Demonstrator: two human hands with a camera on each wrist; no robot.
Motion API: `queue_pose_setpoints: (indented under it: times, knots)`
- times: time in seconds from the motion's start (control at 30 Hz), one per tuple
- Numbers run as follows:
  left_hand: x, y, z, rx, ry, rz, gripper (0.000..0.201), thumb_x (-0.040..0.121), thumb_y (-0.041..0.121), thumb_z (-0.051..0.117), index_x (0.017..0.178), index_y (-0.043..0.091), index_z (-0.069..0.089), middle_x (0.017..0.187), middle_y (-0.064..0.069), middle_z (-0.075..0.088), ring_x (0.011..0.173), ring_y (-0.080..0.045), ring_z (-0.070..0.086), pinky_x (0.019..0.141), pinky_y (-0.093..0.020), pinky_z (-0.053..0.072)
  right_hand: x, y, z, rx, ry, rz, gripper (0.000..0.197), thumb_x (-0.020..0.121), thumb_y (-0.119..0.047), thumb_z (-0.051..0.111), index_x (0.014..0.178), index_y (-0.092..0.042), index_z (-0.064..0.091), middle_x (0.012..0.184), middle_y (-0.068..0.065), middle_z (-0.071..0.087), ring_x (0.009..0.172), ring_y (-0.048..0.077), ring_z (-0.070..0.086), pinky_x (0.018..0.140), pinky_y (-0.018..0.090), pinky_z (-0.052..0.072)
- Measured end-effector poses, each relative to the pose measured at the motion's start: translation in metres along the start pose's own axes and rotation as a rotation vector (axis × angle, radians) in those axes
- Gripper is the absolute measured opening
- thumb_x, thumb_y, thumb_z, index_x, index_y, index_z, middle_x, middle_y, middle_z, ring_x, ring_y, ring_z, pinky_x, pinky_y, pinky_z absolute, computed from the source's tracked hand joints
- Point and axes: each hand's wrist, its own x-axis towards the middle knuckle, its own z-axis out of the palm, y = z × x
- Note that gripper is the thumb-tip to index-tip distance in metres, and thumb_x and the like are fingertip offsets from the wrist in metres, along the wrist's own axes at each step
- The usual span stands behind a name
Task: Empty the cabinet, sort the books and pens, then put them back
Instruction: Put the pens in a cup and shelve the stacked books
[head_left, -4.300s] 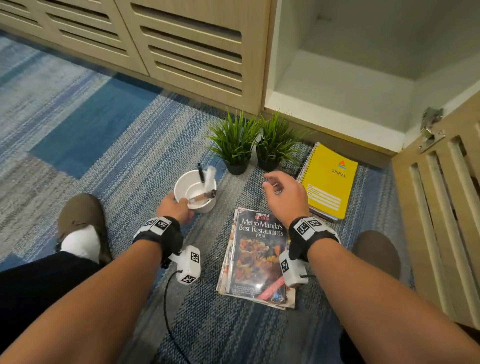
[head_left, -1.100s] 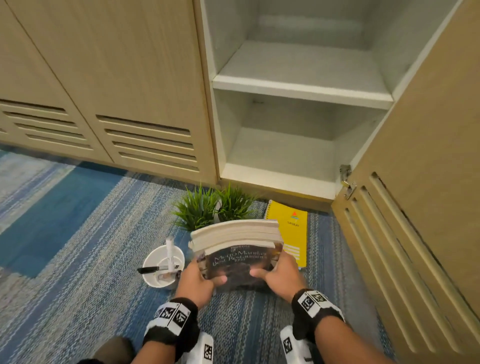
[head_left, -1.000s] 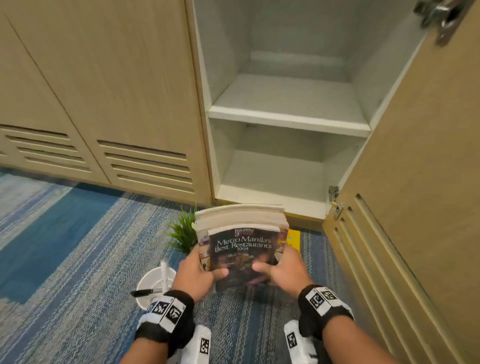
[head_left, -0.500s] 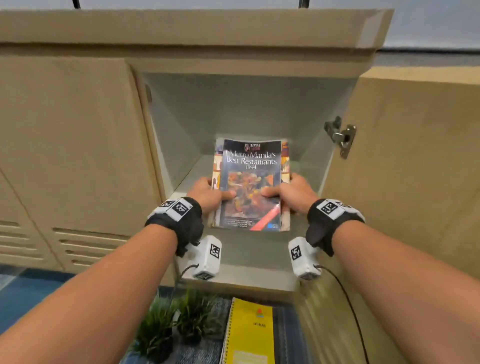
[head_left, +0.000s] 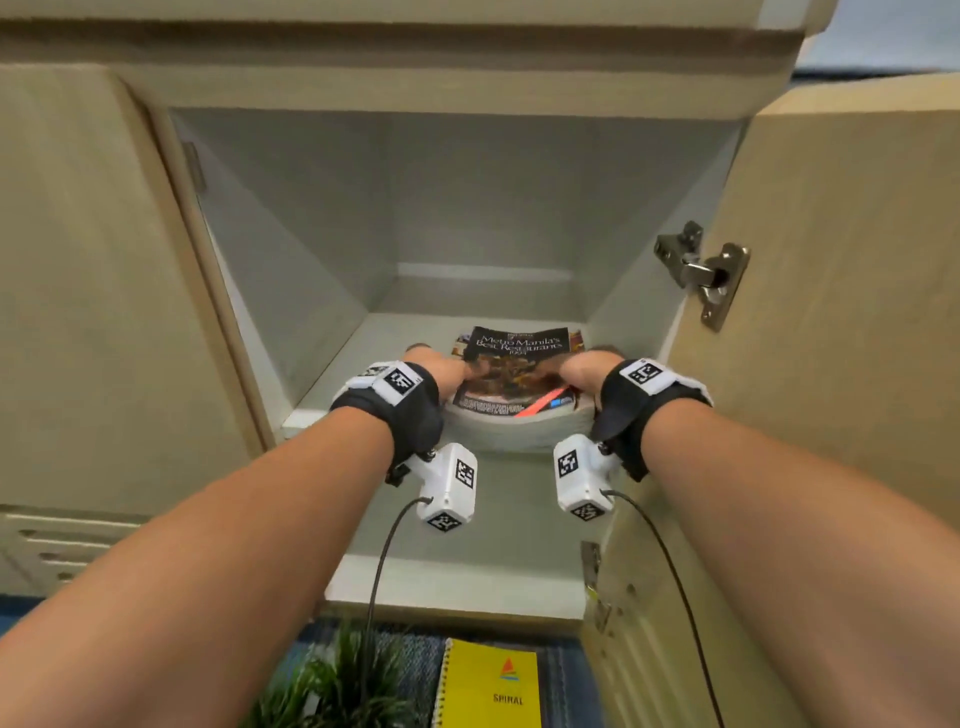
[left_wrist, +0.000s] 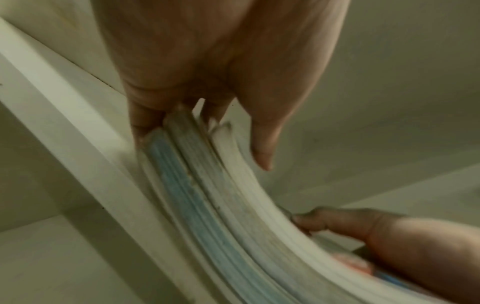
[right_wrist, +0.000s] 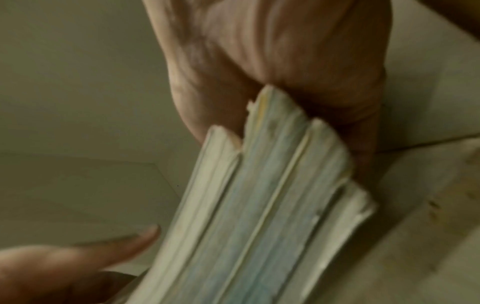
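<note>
A stack of books (head_left: 519, 395), topped by a dark restaurant guide, lies flat at the front of the upper shelf (head_left: 306, 410) of the open cabinet. My left hand (head_left: 441, 371) grips its left edge and my right hand (head_left: 579, 371) grips its right edge, thumbs on the cover. In the left wrist view my fingers (left_wrist: 145, 121) go under the page edges (left_wrist: 207, 185) and the thumb lies on top. The right wrist view shows my right hand (right_wrist: 298, 86) clasping the stack's pale page edges (right_wrist: 259, 195). A yellow spiral notebook (head_left: 491, 686) lies on the carpet below.
The cabinet door (head_left: 852, 312) stands open at the right with a metal hinge (head_left: 706, 273). The lower shelf (head_left: 457, 587) shows beneath my wrists. Small green potted plants (head_left: 332, 686) stand on the blue carpet left of the notebook. A shut cabinet door (head_left: 93, 291) is at the left.
Both hands lifted the book stack off the carpet, raised it and carried it into the cabinet; since half a second ago it has tipped flat and come down low on the upper shelf.
</note>
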Motion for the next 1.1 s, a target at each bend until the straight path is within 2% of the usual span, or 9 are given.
queue_pose_setpoints:
  times: [0.1, 0.17, 0.23, 0.37, 0.5, 0.6, 0.73, 0.9, 1.1]
  knots:
    - [0.005, 0.004, -0.007, 0.042, -0.002, 0.085, 0.065, 0.061, 0.057, 0.084, 0.095, 0.007, 0.061, 0.106, -0.009, 0.069, 0.077, -0.018, 0.061, 0.065, -0.027, 0.048, 0.003, -0.008, -0.01, -0.044, 0.084, -0.037, 0.021, 0.091, -0.035, 0.07, 0.082, -0.022, 0.056, 0.111, 0.001, 0.061, 0.081, 0.017, 0.056, 0.058, 0.019, 0.048]
    - [0.002, 0.006, -0.012, 0.165, -0.068, 0.13, 0.085, 0.055, 0.047, 0.091, 0.123, 0.011, 0.055, 0.119, -0.007, 0.064, 0.093, -0.021, 0.063, 0.077, -0.031, 0.054, -0.009, -0.02, -0.012, -0.331, 0.231, -0.101, 0.032, 0.089, -0.047, 0.068, 0.1, -0.017, 0.062, 0.109, 0.006, 0.065, 0.089, 0.022, 0.06, 0.071, 0.025, 0.047]
    - [-0.003, 0.007, -0.013, 0.361, -0.161, 0.106, 0.101, 0.053, 0.035, 0.094, 0.137, 0.015, 0.041, 0.109, -0.006, 0.064, 0.093, -0.025, 0.066, 0.081, -0.036, 0.057, -0.022, -0.033, -0.007, -0.537, 0.281, -0.237, 0.061, 0.083, -0.062, 0.068, 0.12, -0.013, 0.062, 0.115, 0.006, 0.067, 0.099, 0.026, 0.065, 0.082, 0.029, 0.051]
    - [-0.005, 0.006, -0.001, 0.655, -0.078, 0.145, 0.062, 0.059, 0.031, 0.091, 0.108, 0.01, 0.059, 0.095, -0.005, 0.068, 0.084, -0.023, 0.068, 0.079, -0.034, 0.057, -0.04, -0.036, 0.009, -0.821, -0.03, -0.368, 0.094, 0.066, -0.074, 0.073, 0.145, -0.029, 0.048, 0.137, -0.001, 0.062, 0.121, 0.026, 0.061, 0.1, 0.036, 0.05]
    - [-0.001, 0.006, 0.01, 0.681, 0.025, 0.159, 0.057, 0.06, 0.036, 0.091, 0.104, 0.013, 0.063, 0.101, -0.004, 0.066, 0.092, -0.023, 0.063, 0.084, -0.033, 0.055, -0.03, -0.026, 0.017, -1.072, 0.01, -0.394, 0.062, 0.082, -0.031, 0.077, 0.137, -0.017, 0.054, 0.124, 0.008, 0.067, 0.102, 0.029, 0.066, 0.082, 0.035, 0.055]
    - [0.004, 0.006, 0.02, 0.622, 0.033, 0.166, 0.06, 0.06, 0.034, 0.091, 0.108, 0.012, 0.062, 0.101, -0.005, 0.064, 0.093, -0.024, 0.062, 0.084, -0.031, 0.054, -0.02, -0.029, 0.012, -1.125, 0.021, -0.339, 0.048, 0.091, -0.011, 0.063, 0.138, -0.012, 0.053, 0.132, 0.013, 0.061, 0.111, 0.034, 0.065, 0.09, 0.035, 0.051]
    - [0.009, 0.009, 0.036, 0.558, 0.004, 0.209, 0.057, 0.058, 0.034, 0.091, 0.104, 0.012, 0.066, 0.098, -0.003, 0.067, 0.086, -0.022, 0.063, 0.077, -0.029, 0.054, -0.011, -0.03, 0.004, -1.152, 0.023, -0.256, 0.049, 0.095, -0.007, 0.056, 0.144, -0.008, 0.048, 0.14, 0.016, 0.056, 0.12, 0.034, 0.06, 0.095, 0.037, 0.048]
    - [0.02, 0.012, 0.04, 0.593, 0.016, 0.209, 0.059, 0.057, 0.033, 0.092, 0.105, 0.012, 0.066, 0.102, -0.007, 0.068, 0.09, -0.026, 0.066, 0.084, -0.035, 0.057, -0.004, -0.025, 0.006, -1.203, 0.082, -0.255, 0.049, 0.094, -0.005, 0.054, 0.143, -0.009, 0.049, 0.133, 0.016, 0.059, 0.113, 0.035, 0.063, 0.078, 0.034, 0.046]
    - [0.016, 0.0, 0.042, 0.58, 0.023, 0.283, 0.051, 0.071, 0.036, 0.083, 0.11, 0.009, 0.066, 0.109, -0.01, 0.069, 0.099, -0.028, 0.065, 0.089, -0.036, 0.055, -0.011, -0.007, 0.013, -1.102, 0.181, -0.292, 0.04, 0.092, -0.014, 0.056, 0.132, -0.007, 0.057, 0.129, 0.017, 0.061, 0.113, 0.04, 0.062, 0.089, 0.043, 0.052]
